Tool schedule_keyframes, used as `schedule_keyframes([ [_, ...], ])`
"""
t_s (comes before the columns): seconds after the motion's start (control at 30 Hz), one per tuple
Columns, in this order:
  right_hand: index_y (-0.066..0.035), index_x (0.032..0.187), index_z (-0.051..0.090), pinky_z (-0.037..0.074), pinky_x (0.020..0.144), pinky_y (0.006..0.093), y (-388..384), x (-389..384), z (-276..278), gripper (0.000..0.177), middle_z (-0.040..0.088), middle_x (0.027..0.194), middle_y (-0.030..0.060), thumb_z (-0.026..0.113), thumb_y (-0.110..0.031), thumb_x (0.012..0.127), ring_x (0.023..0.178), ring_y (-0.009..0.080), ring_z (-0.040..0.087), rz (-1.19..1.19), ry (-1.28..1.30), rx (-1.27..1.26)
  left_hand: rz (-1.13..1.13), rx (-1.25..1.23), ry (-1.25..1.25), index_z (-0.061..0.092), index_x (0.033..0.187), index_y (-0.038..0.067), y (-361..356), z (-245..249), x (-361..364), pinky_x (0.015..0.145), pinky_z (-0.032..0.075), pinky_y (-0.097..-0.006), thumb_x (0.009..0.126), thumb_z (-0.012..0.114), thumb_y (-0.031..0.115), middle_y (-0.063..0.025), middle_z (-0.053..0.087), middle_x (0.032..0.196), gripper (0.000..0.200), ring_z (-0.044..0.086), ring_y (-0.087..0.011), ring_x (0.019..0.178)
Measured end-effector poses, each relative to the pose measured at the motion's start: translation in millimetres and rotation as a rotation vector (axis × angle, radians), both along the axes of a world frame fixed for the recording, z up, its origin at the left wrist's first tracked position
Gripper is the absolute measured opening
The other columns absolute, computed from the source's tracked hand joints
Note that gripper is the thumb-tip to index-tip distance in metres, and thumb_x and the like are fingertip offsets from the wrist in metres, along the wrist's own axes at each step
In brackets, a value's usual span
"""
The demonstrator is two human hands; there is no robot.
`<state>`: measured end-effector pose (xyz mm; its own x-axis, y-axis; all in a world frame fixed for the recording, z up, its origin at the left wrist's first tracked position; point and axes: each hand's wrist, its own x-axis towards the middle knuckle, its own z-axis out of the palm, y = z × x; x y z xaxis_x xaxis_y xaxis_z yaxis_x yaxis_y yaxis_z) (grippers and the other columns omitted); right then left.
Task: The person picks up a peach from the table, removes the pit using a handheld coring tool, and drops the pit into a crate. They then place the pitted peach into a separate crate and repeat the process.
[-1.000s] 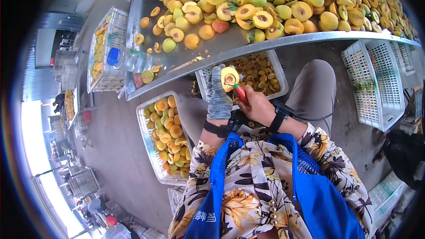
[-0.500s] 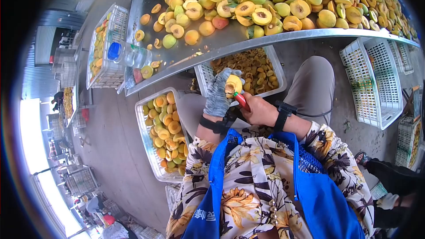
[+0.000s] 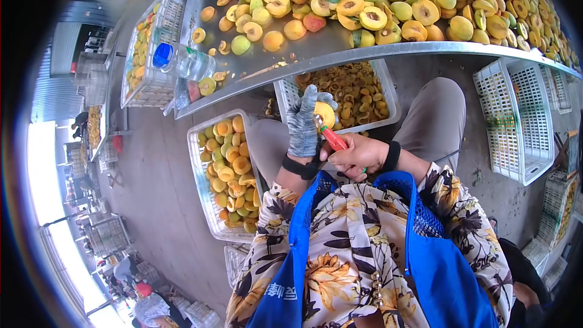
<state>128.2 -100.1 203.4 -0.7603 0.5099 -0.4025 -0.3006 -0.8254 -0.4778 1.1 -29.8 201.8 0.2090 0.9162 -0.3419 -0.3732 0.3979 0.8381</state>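
My left hand [image 3: 302,124], in a grey knit glove, grips a yellow peach half [image 3: 325,113], fingers pointing up beside it. My bare right hand [image 3: 359,154] is wrapped around a red-handled pitting knife [image 3: 335,140] with green at the handle's ends. The knife's metal tip touches the lower edge of the peach half. Both hands are over my lap, near a white crate [image 3: 395,101] of brownish peach scraps that stands beneath the table edge. To the left of my leg, another white crate [image 3: 198,173] holds smooth peach halves.
A metal table [image 3: 243,64] bears a large heap of cut peaches, with a blue-capped plastic bottle [image 3: 193,64] at its left corner. Left of it stands a crate [image 3: 163,42] of fruit; white crates [image 3: 513,123] stand at right. A dark-clothed person [image 3: 521,267] is at lower right.
The right hand has turned, showing more of the red handle, and the knife tip sits at the peach half's edge. The left fingers have straightened upward. The whole view has shifted slightly.
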Motion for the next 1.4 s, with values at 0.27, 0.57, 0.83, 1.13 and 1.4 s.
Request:
schedule_keyframes([
  [0.27, -0.009, 0.104, 0.050, 0.022, 0.031, 0.0195, 2.2, -6.9, -15.1, 0.020, 0.038, 0.056, -0.0017, 0.048, -0.003, 0.085, 0.037, 0.0037, 0.030, -0.018, 0.187, -0.140, -0.119, -0.191, 0.000, 0.059, 0.081, 0.003, 11.9, -12.7, -3.1, 0.044, 0.049, -0.0264, 0.082, 0.053, 0.053, -0.0086, 0.060, 0.063, 0.051, 0.057, -0.0168, 0.049],
  [0.57, -0.010, 0.103, 0.050, 0.020, 0.032, 0.0184, 12.7, -3.1, -26.5, 0.017, 0.033, 0.055, -0.0034, 0.047, -0.005, 0.086, 0.036, 0.0022, 0.028, -0.085, 0.369, -0.172, -0.035, -0.195, 0.057, 0.058, 0.082, 0.003, 26.0, -9.1, 4.5, 0.041, 0.047, -0.0264, 0.083, 0.049, 0.055, -0.0118, 0.061, 0.067, 0.053, 0.057, -0.0188, 0.050],
  [0.83, -0.009, 0.102, 0.049, 0.022, 0.031, 0.0191, 9.7, 3.1, -22.3, 0.017, 0.037, 0.056, -0.0025, 0.049, -0.005, 0.086, 0.036, 0.0025, 0.030, -0.024, 0.255, -0.081, -0.245, 0.144, 0.136, 0.062, 0.093, 0.001, 29.5, -2.8, -9.3, 0.063, 0.050, -0.0266, 0.083, 0.059, 0.037, -0.0104, 0.065, 0.083, 0.038, 0.061, -0.0169, 0.067],
  [1.13, -0.010, 0.103, 0.049, 0.022, 0.031, 0.0188, 14.6, -1.8, -23.6, 0.017, 0.035, 0.056, -0.0032, 0.048, -0.005, 0.086, 0.037, 0.0031, 0.029, 0.007, 0.333, -0.096, -0.051, -0.020, 0.134, 0.059, 0.086, 0.003, 24.2, 3.6, 6.6, 0.049, 0.052, -0.0287, 0.083, 0.061, 0.033, -0.0103, 0.062, 0.074, 0.029, 0.061, -0.0187, 0.060],
  [1.4, -0.008, 0.101, 0.048, 0.023, 0.033, 0.0208, 20.0, -8.6, -28.8, 0.020, 0.037, 0.057, -0.0023, 0.048, -0.001, 0.082, 0.037, 0.0042, 0.029, -0.148, 0.042, -0.300, 0.190, -0.178, 0.091, 0.058, 0.084, 0.002, 45.1, -69.6, 3.8, 0.040, 0.049, -0.0299, 0.084, 0.055, 0.043, -0.0091, 0.060, 0.067, 0.040, 0.057, -0.0190, 0.050],
])
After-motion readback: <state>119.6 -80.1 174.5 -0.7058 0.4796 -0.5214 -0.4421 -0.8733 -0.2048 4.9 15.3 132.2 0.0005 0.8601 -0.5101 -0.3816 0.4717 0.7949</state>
